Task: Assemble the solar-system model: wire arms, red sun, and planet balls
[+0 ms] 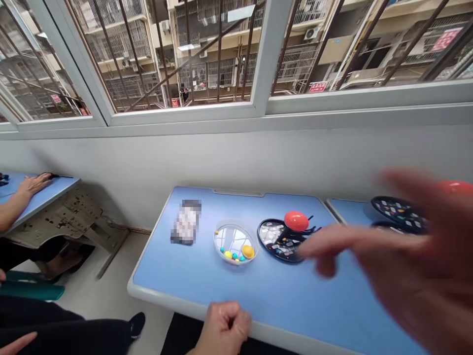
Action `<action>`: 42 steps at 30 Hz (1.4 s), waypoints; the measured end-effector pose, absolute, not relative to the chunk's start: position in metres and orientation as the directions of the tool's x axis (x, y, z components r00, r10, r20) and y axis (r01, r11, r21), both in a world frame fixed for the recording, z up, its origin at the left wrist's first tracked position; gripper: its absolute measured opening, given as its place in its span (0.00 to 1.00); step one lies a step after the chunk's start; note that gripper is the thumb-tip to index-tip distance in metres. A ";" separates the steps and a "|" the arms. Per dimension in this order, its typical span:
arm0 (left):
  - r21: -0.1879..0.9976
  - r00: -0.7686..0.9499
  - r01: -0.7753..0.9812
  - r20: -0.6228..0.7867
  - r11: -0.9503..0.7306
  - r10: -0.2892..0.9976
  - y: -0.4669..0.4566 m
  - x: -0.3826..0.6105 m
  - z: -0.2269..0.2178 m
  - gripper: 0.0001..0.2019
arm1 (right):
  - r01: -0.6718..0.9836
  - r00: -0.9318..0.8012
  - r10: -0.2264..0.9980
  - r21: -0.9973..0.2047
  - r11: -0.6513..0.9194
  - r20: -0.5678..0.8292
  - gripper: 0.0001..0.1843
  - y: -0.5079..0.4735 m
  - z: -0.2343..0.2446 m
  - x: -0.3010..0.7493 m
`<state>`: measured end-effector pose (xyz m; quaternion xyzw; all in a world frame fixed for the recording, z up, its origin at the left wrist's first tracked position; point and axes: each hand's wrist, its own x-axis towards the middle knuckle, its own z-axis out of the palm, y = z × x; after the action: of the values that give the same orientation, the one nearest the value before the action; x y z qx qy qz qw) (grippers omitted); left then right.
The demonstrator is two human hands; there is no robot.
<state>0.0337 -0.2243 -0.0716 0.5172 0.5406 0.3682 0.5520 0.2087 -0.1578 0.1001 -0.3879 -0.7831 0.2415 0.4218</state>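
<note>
My left hand (225, 328) rests at the front edge of the blue table (192, 281), curled into a loose fist with nothing visible in it. Close to the camera on the right, my right hand (402, 266) is smeared by motion. Its fingers are stretched out and apart, with no object seen between them. Beyond my left hand stands a clear round dish (236, 231) holding several yellow and teal balls. A black round tray (288, 256) lies beside it, partly behind my right fingertips. On that tray are a red rounded object (296, 221), black pieces and white pieces.
A blurred-out flat object (186, 222) lies on the table's left side. At right, another black tray (397, 209) and a red object (456, 187) are partly hidden by my right hand. Another person's hand (35, 185) rests on a separate desk at left. Barred windows stand behind.
</note>
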 end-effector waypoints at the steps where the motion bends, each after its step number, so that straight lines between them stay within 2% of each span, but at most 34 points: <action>1: 0.970 0.148 0.181 -0.191 0.163 0.970 -0.226 0.030 -0.077 0.29 | 0.298 -0.468 0.775 -0.750 0.590 0.425 0.21 -0.159 0.097 0.203; 3: 0.965 0.127 0.255 -0.089 0.054 0.988 -0.227 0.021 -0.084 0.29 | 0.277 -0.686 0.694 -0.803 0.527 0.219 0.12 -0.153 0.082 0.194; 4: 0.954 0.101 0.300 -0.008 -0.023 0.995 -0.227 0.016 -0.086 0.28 | 0.337 -0.658 0.729 -0.792 0.509 0.189 0.10 -0.147 0.072 0.191; 8: 0.857 0.021 0.444 0.281 -0.261 0.960 -0.223 -0.007 -0.079 0.17 | 0.543 -0.426 0.870 -0.699 0.465 0.248 0.12 -0.122 0.045 0.186; 9: 0.837 0.013 0.466 0.316 -0.286 0.949 -0.220 -0.012 -0.076 0.13 | 0.547 -0.412 0.870 -0.691 0.473 0.269 0.12 -0.119 0.043 0.184; 11: 0.787 0.003 0.524 0.380 -0.325 0.925 -0.214 -0.019 -0.069 0.08 | 0.526 -0.497 0.819 -0.652 0.546 0.286 0.12 -0.113 0.043 0.178; 13: 0.714 0.007 0.596 0.452 -0.367 0.892 -0.206 -0.021 -0.062 0.08 | 0.557 -0.620 0.749 -0.539 0.631 0.236 0.10 -0.106 0.044 0.172; 17: 0.553 0.061 0.701 0.582 -0.450 0.811 -0.186 -0.017 -0.050 0.09 | 0.724 -0.685 0.726 -0.170 0.669 -0.063 0.08 -0.083 0.034 0.168; 20: 0.450 0.140 0.751 0.608 -0.484 0.781 -0.170 -0.014 -0.049 0.10 | 0.726 -0.682 0.705 -0.059 0.685 -0.197 0.07 -0.070 0.021 0.166; 26: 0.322 0.252 0.812 0.557 -0.486 0.792 -0.148 -0.013 -0.060 0.11 | 0.735 -0.667 0.694 -0.092 0.671 -0.270 0.03 -0.067 0.015 0.152; 30: 0.288 0.265 0.834 0.537 -0.470 0.800 -0.140 -0.013 -0.067 0.10 | 0.771 -0.636 0.743 -0.128 0.624 -0.208 0.04 -0.064 0.009 0.158; 34: 0.317 0.237 0.835 0.532 -0.450 0.813 -0.134 -0.014 -0.072 0.09 | 0.776 -0.627 0.770 -0.184 0.603 -0.124 0.08 -0.065 0.001 0.167; 38: 0.395 0.199 0.798 0.539 -0.454 0.819 -0.130 -0.016 -0.075 0.09 | 0.682 -0.723 0.679 -0.283 0.674 -0.125 0.07 -0.062 -0.005 0.157; 42: 0.481 0.175 0.764 0.487 -0.430 0.856 -0.129 -0.016 -0.071 0.10 | 0.597 -0.793 0.594 -0.367 0.714 -0.133 0.08 -0.055 -0.014 0.136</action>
<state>-0.0163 -0.1289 -0.0710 0.7638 0.5301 0.3628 0.0633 0.1356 -0.0546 -0.0137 -0.3216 -0.9257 0.1991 -0.0026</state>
